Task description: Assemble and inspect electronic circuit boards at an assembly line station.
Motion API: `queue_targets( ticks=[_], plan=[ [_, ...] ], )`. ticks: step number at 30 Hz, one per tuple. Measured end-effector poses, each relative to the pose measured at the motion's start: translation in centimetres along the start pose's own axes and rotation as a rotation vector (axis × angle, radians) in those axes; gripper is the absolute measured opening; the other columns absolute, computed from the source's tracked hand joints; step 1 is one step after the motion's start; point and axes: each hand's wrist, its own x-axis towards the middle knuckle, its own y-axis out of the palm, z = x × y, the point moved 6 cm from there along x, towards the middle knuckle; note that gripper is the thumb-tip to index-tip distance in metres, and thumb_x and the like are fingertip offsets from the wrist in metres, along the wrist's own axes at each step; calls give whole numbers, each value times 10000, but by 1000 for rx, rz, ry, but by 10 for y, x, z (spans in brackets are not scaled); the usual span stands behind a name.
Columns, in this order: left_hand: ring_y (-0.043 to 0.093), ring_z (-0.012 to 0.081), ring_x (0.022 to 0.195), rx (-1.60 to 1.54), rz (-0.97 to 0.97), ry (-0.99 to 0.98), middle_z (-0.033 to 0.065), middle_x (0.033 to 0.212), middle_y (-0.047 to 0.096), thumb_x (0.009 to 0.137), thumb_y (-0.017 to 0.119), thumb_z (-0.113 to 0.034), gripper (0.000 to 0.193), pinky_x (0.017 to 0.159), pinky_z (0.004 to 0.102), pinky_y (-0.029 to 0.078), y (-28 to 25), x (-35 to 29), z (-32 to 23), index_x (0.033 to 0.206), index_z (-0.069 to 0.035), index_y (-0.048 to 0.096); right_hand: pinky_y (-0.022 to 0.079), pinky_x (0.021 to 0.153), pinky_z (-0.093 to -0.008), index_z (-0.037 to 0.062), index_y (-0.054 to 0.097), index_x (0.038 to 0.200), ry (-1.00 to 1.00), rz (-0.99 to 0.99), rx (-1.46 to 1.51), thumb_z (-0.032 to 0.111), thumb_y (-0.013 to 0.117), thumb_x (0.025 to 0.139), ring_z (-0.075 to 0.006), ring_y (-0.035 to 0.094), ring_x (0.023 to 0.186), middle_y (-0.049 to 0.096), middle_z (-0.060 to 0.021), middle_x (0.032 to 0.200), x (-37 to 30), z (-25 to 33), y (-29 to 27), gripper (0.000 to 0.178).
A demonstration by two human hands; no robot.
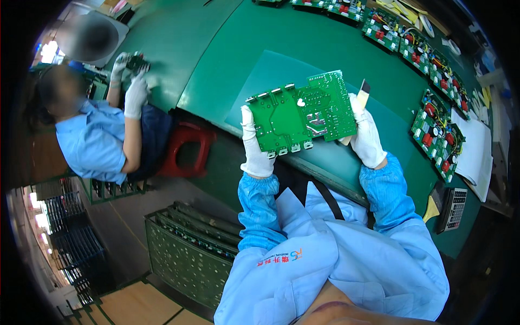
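Observation:
A green circuit board (287, 116) is held up above the near edge of the green table, its solder side facing me. White metal tabs line two of its edges. My left hand (255, 145), in a white glove, grips its left edge with the thumb on top. My right hand (369, 135), also gloved, grips its right edge. A brush (364, 93) with a pale handle and dark tip also sticks out of my right hand. Below the board lies a translucent sheet (265, 73) on the table; the board's component side is hidden.
Several populated circuit boards (431, 135) line the table's right and far sides. A calculator (453, 210), a yellow-handled brush (431, 209) and white papers (475, 154) lie at right. At left, a gloved co-worker (92, 135) handles a board (138, 63) near a red stool (187, 149). A slotted rack (189, 265) stands below left.

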Motion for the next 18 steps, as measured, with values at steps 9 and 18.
queue_targets(
  ticks=[9,18],
  plan=[
    [624,260,1105,-54,-55,-169,138,1270,597,993,313,-635,720,945,418,531,-12,25,23,1348,-44,519,440,710,-278,11,575,1004,24,53,12,476,427,1035,-109,526,749,587,-42,877,13,-11,-9,489],
    [616,243,1111,-110,58,-229,126,1265,602,1013,354,-570,636,959,407,516,-15,21,22,1332,-48,530,417,754,-268,20,573,981,87,1,-10,484,465,1024,-91,484,811,560,-24,906,18,-26,-16,478]
  ],
)
